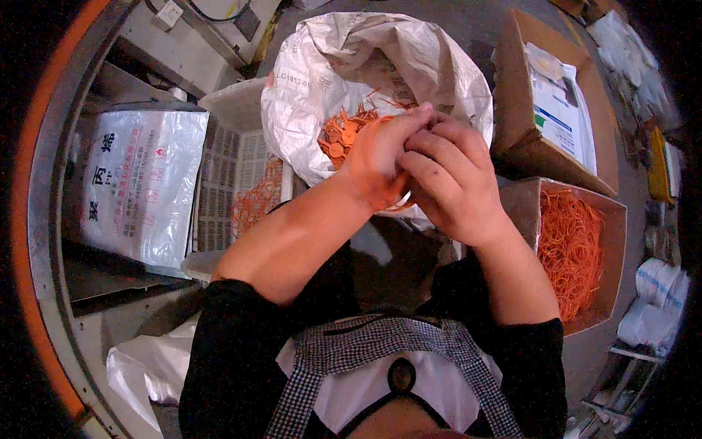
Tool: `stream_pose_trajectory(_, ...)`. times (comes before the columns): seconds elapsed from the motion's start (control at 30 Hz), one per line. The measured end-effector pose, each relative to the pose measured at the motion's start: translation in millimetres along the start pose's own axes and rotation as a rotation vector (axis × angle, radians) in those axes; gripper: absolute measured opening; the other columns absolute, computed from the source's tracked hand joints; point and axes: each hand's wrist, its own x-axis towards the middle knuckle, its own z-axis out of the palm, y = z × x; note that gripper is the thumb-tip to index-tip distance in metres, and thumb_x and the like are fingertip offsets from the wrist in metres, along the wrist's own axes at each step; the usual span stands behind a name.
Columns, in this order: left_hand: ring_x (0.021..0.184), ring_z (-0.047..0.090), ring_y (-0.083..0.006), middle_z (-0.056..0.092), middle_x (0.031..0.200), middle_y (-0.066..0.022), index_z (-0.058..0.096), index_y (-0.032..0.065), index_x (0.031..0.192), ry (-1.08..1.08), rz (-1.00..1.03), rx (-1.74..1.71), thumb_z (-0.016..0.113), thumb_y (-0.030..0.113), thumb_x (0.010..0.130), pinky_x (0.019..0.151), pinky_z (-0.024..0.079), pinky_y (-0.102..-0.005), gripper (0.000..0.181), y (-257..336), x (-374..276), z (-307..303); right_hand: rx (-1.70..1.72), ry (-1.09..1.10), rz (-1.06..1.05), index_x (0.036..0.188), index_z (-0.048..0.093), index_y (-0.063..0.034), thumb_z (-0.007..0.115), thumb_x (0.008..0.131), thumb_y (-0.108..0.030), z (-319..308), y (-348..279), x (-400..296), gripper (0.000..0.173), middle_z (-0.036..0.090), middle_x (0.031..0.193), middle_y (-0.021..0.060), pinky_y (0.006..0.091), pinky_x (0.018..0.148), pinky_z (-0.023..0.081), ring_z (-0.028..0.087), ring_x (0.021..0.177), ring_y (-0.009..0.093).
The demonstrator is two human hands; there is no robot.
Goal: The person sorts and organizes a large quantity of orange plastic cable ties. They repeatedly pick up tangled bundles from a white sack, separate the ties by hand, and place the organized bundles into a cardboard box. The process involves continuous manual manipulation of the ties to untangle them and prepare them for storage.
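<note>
My left hand [378, 151] is over a white woven sack [296, 115], with thin orange plastic loops [403, 207] lying around it and hanging below its palm. My right hand [452, 173] presses against the left one, its fingers curled over the left fingertips. Whatever lies between the fingertips is hidden. Inside the sack, left of my hands, is a heap of orange plastic pieces [341, 137], some with round flat discs and thin stems. The sack's mouth is rolled open.
At right, a cardboard box [617, 263] holds tangled orange rings [570, 252]. Behind it stands a larger carton [513, 120] with printed bags. A white plastic basket [219, 181] at left contains orange loops [258, 197]. Beside it lies a printed silver-white bag [142, 186].
</note>
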Motion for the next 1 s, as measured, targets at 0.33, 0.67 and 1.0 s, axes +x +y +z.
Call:
stream_pose_trajectory(0.33, 0.085, 0.061, -0.0156, 0.062, 0.093, -0.0073, 0.055, 0.0014, 0.112, 0.098, 0.329, 0.873, 0.062, 0.007, 0.083, 0.076, 0.051, -0.0279, 0.030, 35, -16, 18, 0.639, -0.018, 0.656, 0.110, 0.058, -0.0015, 0.059, 0.083, -0.007, -30, 16, -10, 0.028, 0.061, 0.098, 0.0106, 0.0345, 0.079, 0.046, 0.059, 0.089, 0.024)
stream_pose_trajectory(0.67, 0.092, 0.058, -0.0125, 0.061, 0.096, -0.0047, 0.057, 0.0001, 0.112, -0.228, 0.127, 1.139, 0.067, 0.005, 0.076, 0.084, 0.046, -0.0263, 0.037, 40, -30, 33, 1.360, -0.367, 1.066, 0.105, 0.063, -0.0002, 0.059, 0.087, -0.018, -49, 25, -31, 0.026, 0.059, 0.086, -0.0015, 0.0223, 0.072, 0.043, 0.053, 0.083, 0.010)
stream_pose_trajectory(1.0, 0.064, 0.060, -0.0158, 0.061, 0.076, -0.0065, 0.055, 0.0010, 0.097, 0.010, -0.022, 0.488, 0.052, 0.015, 0.090, 0.060, 0.052, -0.0287, 0.016, 26, -23, 28, 0.544, -0.117, 0.746, 0.102, 0.061, 0.0018, 0.062, 0.087, -0.018, -39, 23, -35, 0.025, 0.063, 0.090, 0.0052, 0.0245, 0.074, 0.045, 0.056, 0.083, 0.011)
